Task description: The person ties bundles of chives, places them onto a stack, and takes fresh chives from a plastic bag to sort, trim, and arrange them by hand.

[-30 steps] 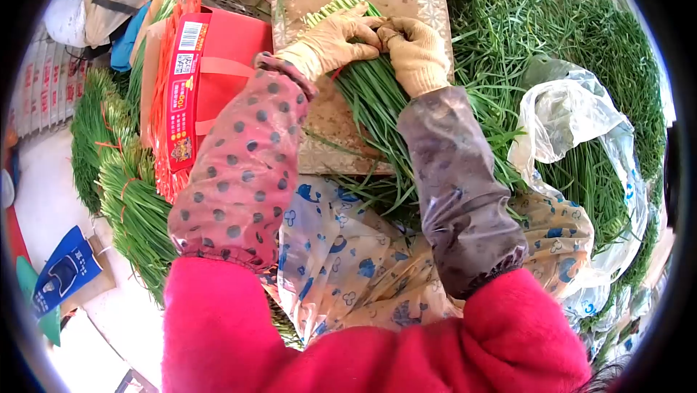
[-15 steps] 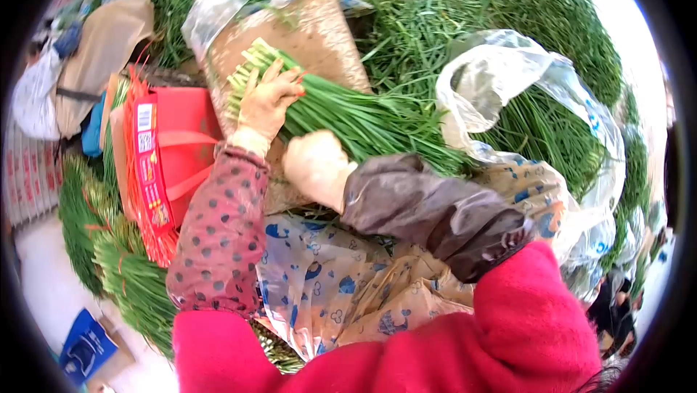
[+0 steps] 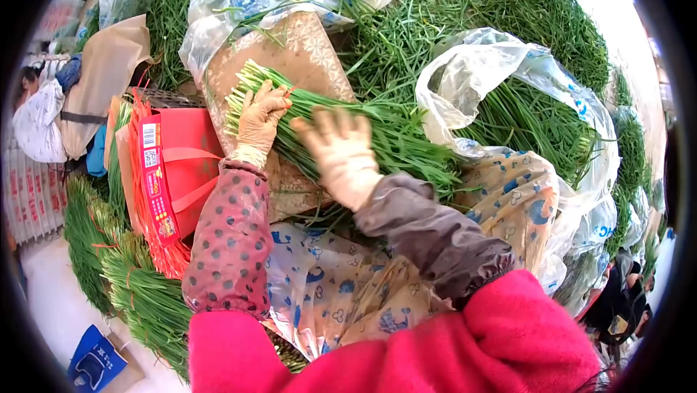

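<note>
A bundle of long green stalks (image 3: pixel 392 139) lies across a worn board (image 3: pixel 308 48), pale cut ends to the left. A thin red tie shows around it near my left fingers. My left hand (image 3: pixel 260 119), in a tan glove, has its fingers wrapped over the bundle near the pale ends. My right hand (image 3: pixel 341 150), also gloved and blurred, lies over the lower side of the stalks with fingers spread. Left of the board stands a red box (image 3: pixel 190 153) with red strips (image 3: pixel 173 259) along its side.
Tied green bundles (image 3: pixel 145 284) lie at the lower left. Loose greens (image 3: pixel 501 15) are heaped behind and right. A clear plastic bag (image 3: pixel 465 77) holds more greens at the right. Patterned plastic sheeting (image 3: pixel 341 284) lies before me. People are partly visible at both far edges.
The view has swung right. The bundle now points more to the right. My right hand has left the tie area, passed through a closed shape, and spread its fingers on the stalks.
</note>
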A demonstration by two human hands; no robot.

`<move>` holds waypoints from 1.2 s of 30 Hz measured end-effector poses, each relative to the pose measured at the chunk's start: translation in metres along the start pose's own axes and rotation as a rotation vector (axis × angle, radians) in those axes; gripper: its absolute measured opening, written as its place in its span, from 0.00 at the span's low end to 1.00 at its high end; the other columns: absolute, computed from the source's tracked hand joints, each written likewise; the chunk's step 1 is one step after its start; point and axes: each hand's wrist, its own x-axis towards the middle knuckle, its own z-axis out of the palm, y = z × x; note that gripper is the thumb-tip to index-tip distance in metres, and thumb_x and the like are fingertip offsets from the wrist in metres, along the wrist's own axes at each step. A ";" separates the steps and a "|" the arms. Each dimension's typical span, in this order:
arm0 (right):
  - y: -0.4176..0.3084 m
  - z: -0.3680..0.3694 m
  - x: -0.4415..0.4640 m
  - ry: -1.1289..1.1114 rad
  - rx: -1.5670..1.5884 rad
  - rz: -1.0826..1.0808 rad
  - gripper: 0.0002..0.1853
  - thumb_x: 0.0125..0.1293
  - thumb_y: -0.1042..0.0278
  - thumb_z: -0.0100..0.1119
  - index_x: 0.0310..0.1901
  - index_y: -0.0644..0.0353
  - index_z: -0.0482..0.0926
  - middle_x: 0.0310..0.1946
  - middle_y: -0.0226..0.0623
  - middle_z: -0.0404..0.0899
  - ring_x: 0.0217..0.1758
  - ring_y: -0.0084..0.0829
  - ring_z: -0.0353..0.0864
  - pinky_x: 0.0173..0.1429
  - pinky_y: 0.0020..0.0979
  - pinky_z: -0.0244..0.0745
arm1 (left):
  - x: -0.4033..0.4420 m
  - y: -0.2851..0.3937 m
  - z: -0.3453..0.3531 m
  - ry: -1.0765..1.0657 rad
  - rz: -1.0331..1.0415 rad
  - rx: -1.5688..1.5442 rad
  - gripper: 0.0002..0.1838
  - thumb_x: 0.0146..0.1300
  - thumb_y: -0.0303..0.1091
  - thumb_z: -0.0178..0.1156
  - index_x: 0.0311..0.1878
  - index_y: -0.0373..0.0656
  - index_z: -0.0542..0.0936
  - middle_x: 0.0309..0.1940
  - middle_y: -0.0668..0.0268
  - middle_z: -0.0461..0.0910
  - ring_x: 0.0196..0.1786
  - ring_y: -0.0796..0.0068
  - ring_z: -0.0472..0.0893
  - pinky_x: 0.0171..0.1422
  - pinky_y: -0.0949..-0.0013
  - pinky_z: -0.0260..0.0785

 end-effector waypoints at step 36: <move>-0.158 -0.237 0.152 -0.689 -0.809 -0.880 0.16 0.58 0.51 0.61 0.33 0.56 0.87 0.30 0.37 0.86 0.33 0.35 0.85 0.37 0.35 0.77 | -0.066 0.014 0.067 0.911 -0.564 -1.073 0.08 0.59 0.18 0.62 0.42 0.35 0.82 0.34 0.71 0.82 0.33 0.82 0.77 0.40 0.78 0.68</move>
